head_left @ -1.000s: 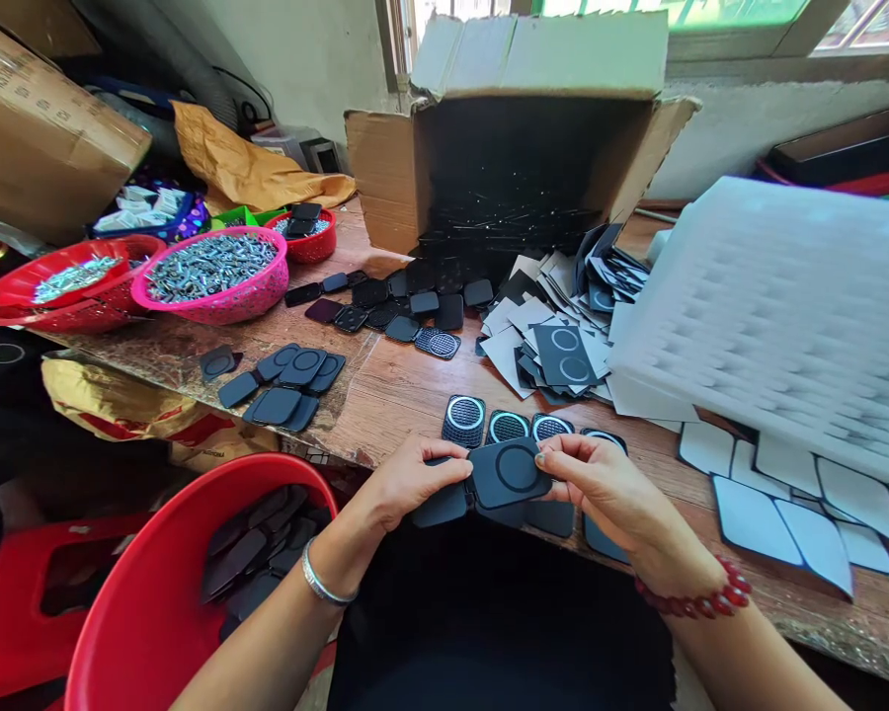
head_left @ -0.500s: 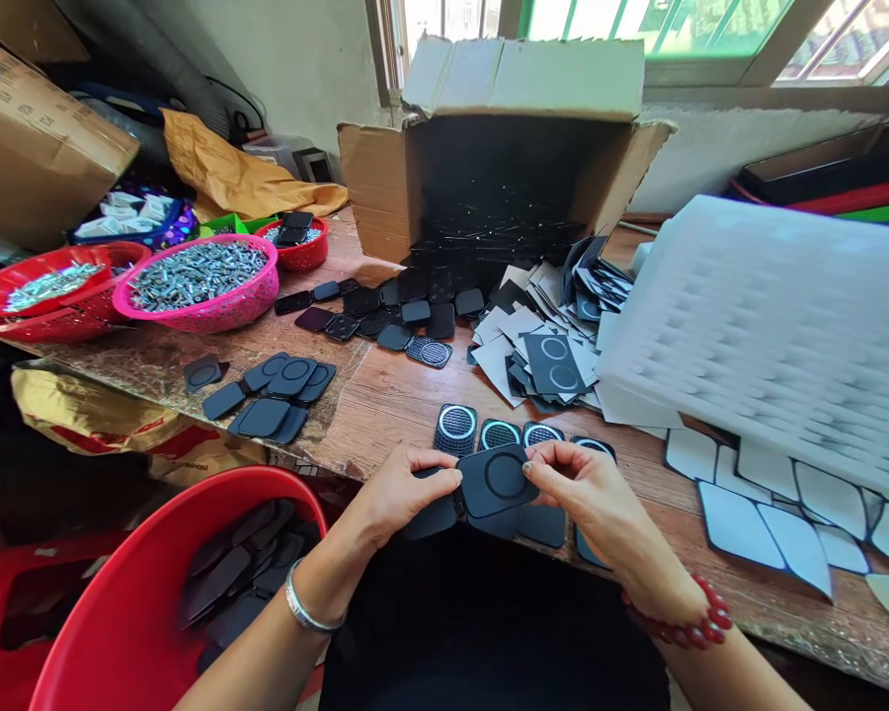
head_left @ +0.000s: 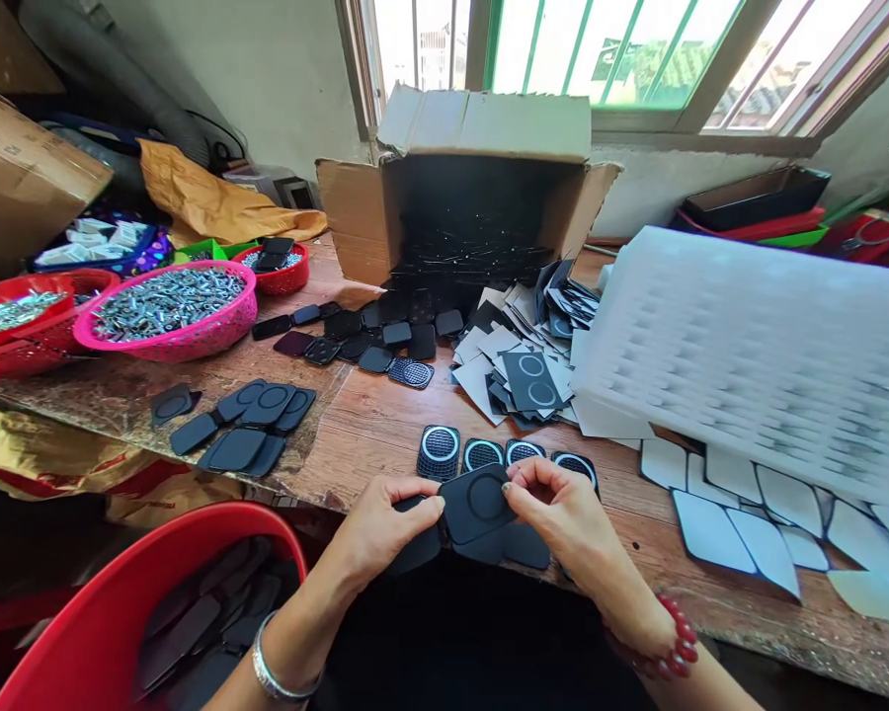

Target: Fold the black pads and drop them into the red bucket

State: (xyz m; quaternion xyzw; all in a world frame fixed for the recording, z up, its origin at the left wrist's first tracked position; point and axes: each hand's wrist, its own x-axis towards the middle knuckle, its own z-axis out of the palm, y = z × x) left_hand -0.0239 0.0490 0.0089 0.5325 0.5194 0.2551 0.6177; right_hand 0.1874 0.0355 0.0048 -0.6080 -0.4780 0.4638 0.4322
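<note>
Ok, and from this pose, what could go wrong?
The right hand has the dark hinged piece only near its edge, so that side may slip or twist. The left hand grips by the fold between the two halves; uneven pull there could strain it. Directly below, more dark pieces lie at the table's front edge, by the row of pieces with ringed mesh faces, so a drop might knock one off.
</note>
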